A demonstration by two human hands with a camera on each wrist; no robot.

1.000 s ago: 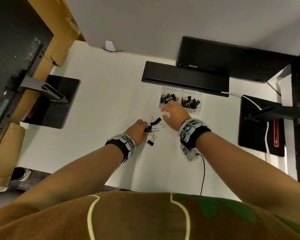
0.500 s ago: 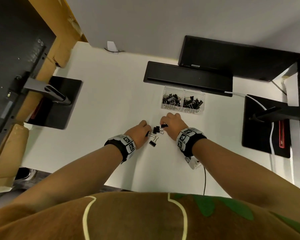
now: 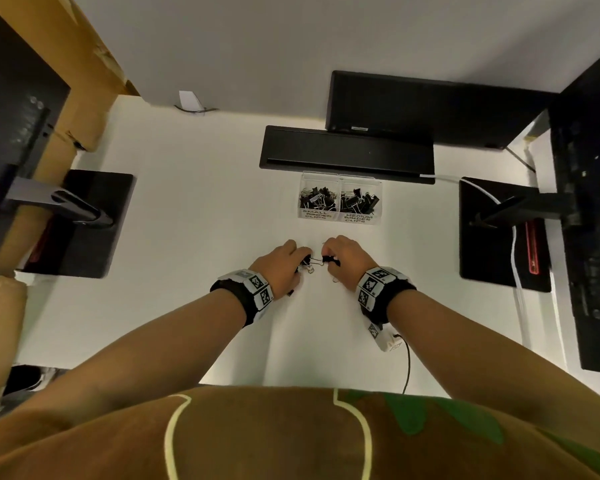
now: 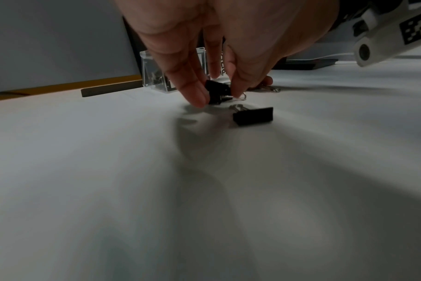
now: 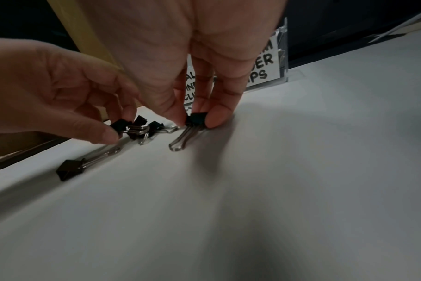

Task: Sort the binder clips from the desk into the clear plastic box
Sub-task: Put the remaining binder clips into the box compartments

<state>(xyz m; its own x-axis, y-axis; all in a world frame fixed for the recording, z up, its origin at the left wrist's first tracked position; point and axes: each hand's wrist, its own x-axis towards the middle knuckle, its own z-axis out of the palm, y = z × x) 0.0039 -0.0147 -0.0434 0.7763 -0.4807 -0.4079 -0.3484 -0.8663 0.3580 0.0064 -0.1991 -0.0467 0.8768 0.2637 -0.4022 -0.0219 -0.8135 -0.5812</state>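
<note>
**A:** Went for a two-handed grab. Centre-left of frame: left hand [image 3: 280, 265] pinched shut on a black binder clip [image 5: 118, 125] out of the little tangle. One loose clip [image 4: 252, 116] left lying just beside, on the desk [image 3: 187, 237].

**B:** Yep. Centre-right: right hand [image 3: 343, 259] down from the box a second earlier, now thumb and fingertips [image 5: 216, 119] pinched on a second clip [image 5: 196, 118], wire handles flat on the desk. Clear plastic box [image 3: 340, 216] sat just above both hands, both compartments already holding clips. Probably a lift and a drop by size next, with few strays left.
</note>
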